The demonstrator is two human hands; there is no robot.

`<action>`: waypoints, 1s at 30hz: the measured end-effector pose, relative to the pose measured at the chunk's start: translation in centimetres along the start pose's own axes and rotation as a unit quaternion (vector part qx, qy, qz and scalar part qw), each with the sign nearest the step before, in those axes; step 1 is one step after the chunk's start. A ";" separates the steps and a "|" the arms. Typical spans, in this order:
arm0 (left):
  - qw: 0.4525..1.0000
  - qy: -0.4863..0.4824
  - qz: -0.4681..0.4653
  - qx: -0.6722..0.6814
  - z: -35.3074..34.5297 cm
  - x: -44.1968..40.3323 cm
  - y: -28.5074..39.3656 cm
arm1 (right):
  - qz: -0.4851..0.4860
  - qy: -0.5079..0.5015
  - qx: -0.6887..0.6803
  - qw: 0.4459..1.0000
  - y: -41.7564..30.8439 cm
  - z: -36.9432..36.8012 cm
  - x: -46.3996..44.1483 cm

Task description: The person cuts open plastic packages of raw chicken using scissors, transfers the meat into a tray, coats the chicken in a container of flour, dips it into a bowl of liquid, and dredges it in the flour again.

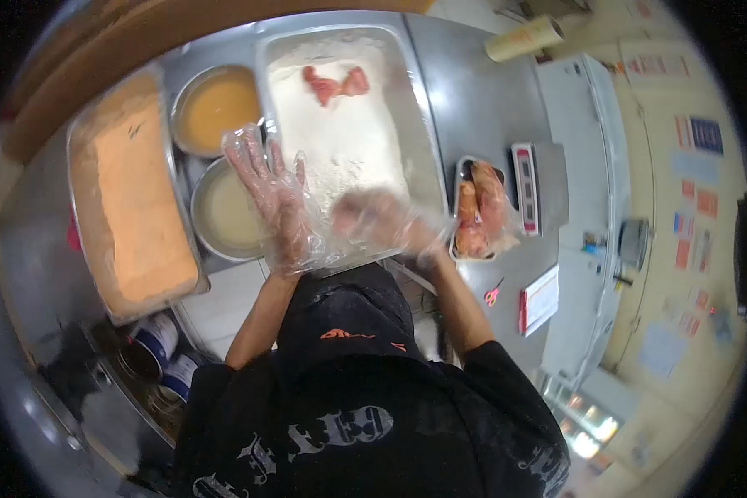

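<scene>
Both my hands wear clear, loose plastic gloves. My left hand (280,203) is raised with fingers spread, beside the near left edge of a metal tray (419,116) of white flour (332,145); nothing is in it. Over the near end of that tray is my right hand (382,220), smeared by motion, so its fingers cannot be made out. Pieces of raw red meat (332,86) lie on the flour at the far end, apart from both hands. Under and beside my left hand stands a bowl of pale liquid (228,207), partly hidden by the glove.
Left are a bowl of brownish liquid (216,108) and a tray of orange powder (145,199). Raw chicken pieces (477,207) fill a black tray on the right, beside a scale (526,187). Scissors (493,292), a notepad (541,300) and a wrap roll (524,39) lie there too.
</scene>
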State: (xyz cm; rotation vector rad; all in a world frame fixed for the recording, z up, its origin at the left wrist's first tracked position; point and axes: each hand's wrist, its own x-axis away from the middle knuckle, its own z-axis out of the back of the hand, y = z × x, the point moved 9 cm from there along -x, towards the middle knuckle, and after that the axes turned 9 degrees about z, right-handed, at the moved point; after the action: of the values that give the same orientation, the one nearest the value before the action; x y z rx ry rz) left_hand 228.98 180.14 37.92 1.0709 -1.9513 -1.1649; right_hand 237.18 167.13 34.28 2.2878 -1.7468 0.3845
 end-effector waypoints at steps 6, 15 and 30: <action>0.968 -0.110 0.081 0.209 -7.8 -0.1 -5.2 | 0.222 0.074 0.671 0.704 2.6 4.4 3.9; 0.977 -0.169 0.079 0.107 -18.6 5.2 -10.3 | 0.422 0.439 0.644 0.462 -9.6 13.6 33.3; 0.914 -0.259 0.309 0.035 -26.6 15.6 -28.3 | 0.524 0.442 0.546 0.481 -26.3 19.2 40.1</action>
State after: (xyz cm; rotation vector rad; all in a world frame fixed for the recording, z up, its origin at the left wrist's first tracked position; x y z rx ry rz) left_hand 252.38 147.85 25.10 0.1078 -2.4856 -1.0731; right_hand 273.91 131.08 29.49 0.2482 -2.0337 2.8284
